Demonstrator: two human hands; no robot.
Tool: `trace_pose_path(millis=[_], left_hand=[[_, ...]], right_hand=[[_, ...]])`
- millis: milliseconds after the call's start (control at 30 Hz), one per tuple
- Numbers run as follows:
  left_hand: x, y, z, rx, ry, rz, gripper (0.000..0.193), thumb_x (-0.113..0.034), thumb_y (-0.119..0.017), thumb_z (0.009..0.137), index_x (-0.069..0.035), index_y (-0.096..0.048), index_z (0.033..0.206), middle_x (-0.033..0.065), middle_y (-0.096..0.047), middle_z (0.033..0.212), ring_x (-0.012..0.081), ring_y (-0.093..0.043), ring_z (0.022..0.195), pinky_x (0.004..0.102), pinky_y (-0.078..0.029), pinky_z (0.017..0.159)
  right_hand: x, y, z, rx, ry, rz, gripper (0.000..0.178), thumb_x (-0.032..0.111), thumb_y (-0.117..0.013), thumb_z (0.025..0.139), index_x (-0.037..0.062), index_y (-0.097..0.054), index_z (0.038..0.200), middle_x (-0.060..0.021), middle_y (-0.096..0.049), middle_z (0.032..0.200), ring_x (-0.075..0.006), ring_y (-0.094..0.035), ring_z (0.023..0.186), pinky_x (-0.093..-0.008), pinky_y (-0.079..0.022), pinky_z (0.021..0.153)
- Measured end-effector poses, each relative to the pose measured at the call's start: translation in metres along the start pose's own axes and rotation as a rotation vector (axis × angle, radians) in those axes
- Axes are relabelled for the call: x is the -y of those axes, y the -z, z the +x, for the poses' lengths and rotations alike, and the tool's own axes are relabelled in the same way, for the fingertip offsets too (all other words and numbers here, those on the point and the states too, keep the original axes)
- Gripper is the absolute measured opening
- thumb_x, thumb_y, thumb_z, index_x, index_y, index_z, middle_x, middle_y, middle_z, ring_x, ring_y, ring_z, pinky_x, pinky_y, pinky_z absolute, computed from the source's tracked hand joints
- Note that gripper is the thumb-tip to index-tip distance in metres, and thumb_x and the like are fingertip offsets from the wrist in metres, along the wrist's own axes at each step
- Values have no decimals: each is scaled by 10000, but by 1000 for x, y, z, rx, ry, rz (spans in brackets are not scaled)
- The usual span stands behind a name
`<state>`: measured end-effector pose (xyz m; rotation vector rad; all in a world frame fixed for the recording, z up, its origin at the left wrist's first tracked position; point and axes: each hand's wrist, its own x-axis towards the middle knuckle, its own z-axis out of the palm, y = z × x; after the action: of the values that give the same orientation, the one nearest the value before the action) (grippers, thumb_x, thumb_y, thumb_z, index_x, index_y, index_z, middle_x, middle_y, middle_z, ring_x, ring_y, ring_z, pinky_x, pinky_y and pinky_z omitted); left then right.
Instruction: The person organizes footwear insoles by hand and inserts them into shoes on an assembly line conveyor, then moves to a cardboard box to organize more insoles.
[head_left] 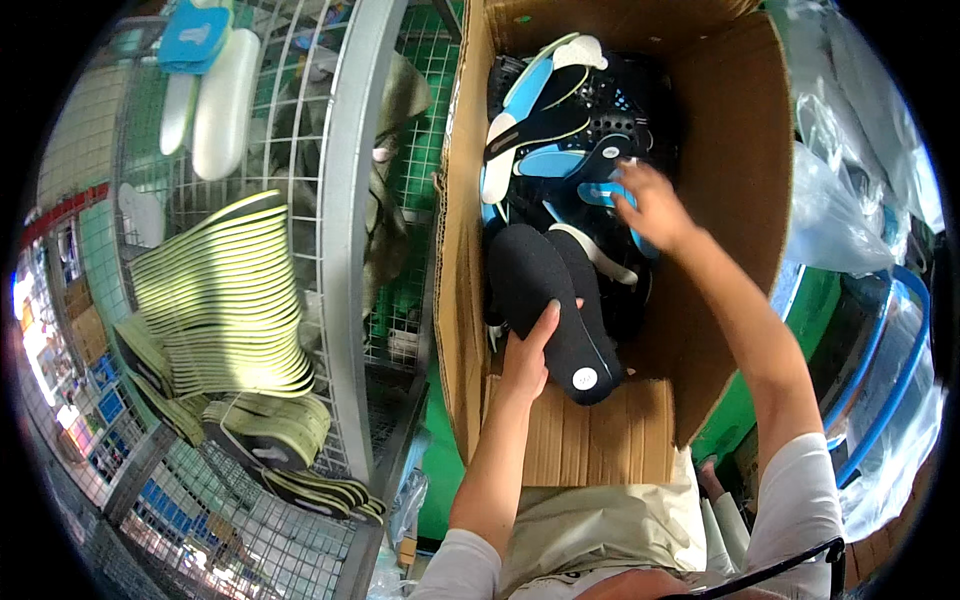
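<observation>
My left hand (528,358) is closed around a pair of black insoles (545,285), its thumb lying across the top one. A round white mark shows at the insole's near end. Over the far right part of an open cardboard box, my right hand (655,205) hovers with thumb and fingers apart, fingertips slightly blurred. Close to those fingertips are a blue insole piece (598,193) and a black insole with a white spot (608,155). The box holds a jumbled heap of black, blue and white insoles, including a white-and-blue one (527,92).
The cardboard box's right wall (735,190) rises beside my right forearm. At left stands a wire rack with a grey metal post (350,200), holding stacked yellow-green insoles (230,300) and white insoles (225,105). Clear plastic bags (840,210) and a blue hoop (885,390) are at right.
</observation>
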<state>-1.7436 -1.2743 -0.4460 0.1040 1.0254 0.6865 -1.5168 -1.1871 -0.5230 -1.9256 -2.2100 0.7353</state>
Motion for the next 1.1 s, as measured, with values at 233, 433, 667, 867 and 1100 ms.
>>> trace_pose_path(millis=[233, 433, 667, 867, 1100], left_hand=[[10, 19, 4, -53, 46, -104, 455, -374, -413, 850, -10, -424, 1122, 148, -544, 1024, 229, -528, 930, 362, -439, 797], [13, 20, 12, -195, 5, 17, 516, -398, -490, 811, 11, -421, 1118, 132, -537, 1035, 205, -518, 943, 320, -416, 817], [48, 43, 22, -345, 48, -23, 608, -419, -525, 787, 71, -415, 1129, 115, -484, 1116, 161, -458, 1006, 264, -349, 867], [60, 38, 28, -159, -3, -56, 597, -458, -491, 787, 28, -418, 1127, 122, -467, 1133, 199, -446, 1039, 319, -324, 915], [28, 26, 14, -187, -88, -40, 555, -245, -651, 717, 41, -423, 1135, 96, -459, 1134, 165, -443, 1015, 271, -337, 884]], right_hand=[[-36, -59, 46, 316, 118, -865, 433, 142, -442, 775, 174, -399, 1204, 8, -436, 1161, -176, -288, 1177, -477, -69, 1002], [-49, -62, 7, 494, -175, -594, 265, 127, -426, 779, 133, -489, 1037, -100, -484, 1072, -242, -436, 1032, -400, -326, 849], [-2, 10, -53, 209, -684, 437, 341, 154, -496, 809, 61, -419, 1127, -139, -570, 837, -241, -556, 785, -323, -432, 700], [89, 41, -122, 117, -780, 1384, 249, 129, -507, 832, 37, -457, 1057, 24, -540, 863, -56, -485, 749, -200, -409, 671], [75, 16, -94, 308, -91, 540, 145, 167, -546, 784, 31, -572, 740, -103, -543, 667, -234, -506, 640, -325, -410, 646]])
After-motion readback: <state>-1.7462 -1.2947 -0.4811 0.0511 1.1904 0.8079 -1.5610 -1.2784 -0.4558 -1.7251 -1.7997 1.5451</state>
